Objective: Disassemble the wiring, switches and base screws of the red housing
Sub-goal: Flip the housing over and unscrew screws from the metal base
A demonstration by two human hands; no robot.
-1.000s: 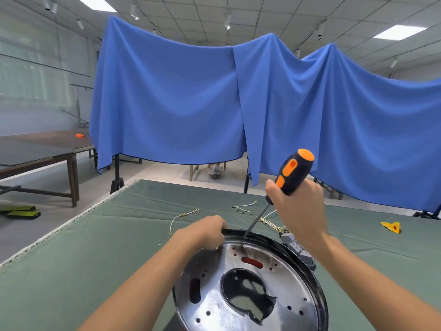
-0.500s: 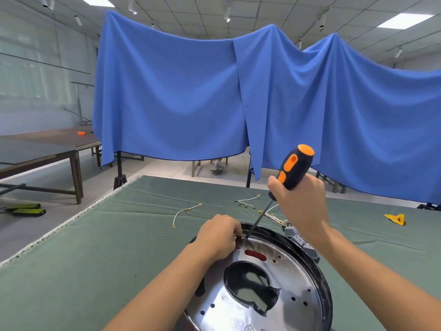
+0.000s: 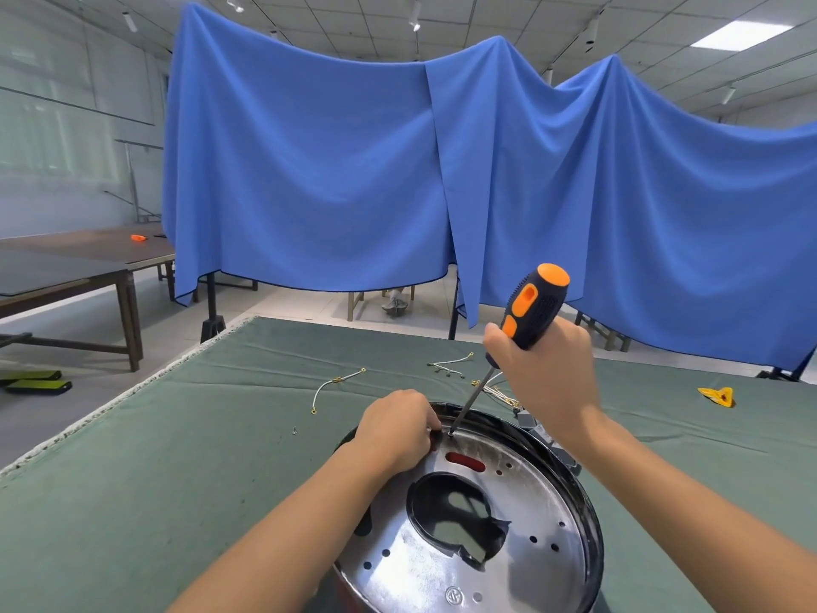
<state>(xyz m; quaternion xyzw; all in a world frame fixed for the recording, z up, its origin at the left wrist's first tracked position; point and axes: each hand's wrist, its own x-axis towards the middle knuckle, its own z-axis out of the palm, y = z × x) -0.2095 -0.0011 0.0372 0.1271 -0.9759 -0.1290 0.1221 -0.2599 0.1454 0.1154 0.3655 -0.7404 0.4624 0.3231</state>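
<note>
The housing lies bottom-up in front of me, showing a shiny metal base plate with a large dark cut-out, small holes and a red slot, ringed by a black rim. My right hand grips the black-and-orange screwdriver; its tip sits on a screw at the plate's far edge. My left hand rests curled on the far left rim beside the tip, its fingertips hidden. Grey switch parts sit behind the rim.
Loose white wires with ring terminals, more wires and a small screw lie on the green table cover. A yellow piece lies at the right. Blue drapes hang behind; wooden tables stand at left.
My left hand slid right along the rim toward the screwdriver tip. The tip settled lower onto the plate's far edge. The view tilted down, bringing the housing higher in frame.
</note>
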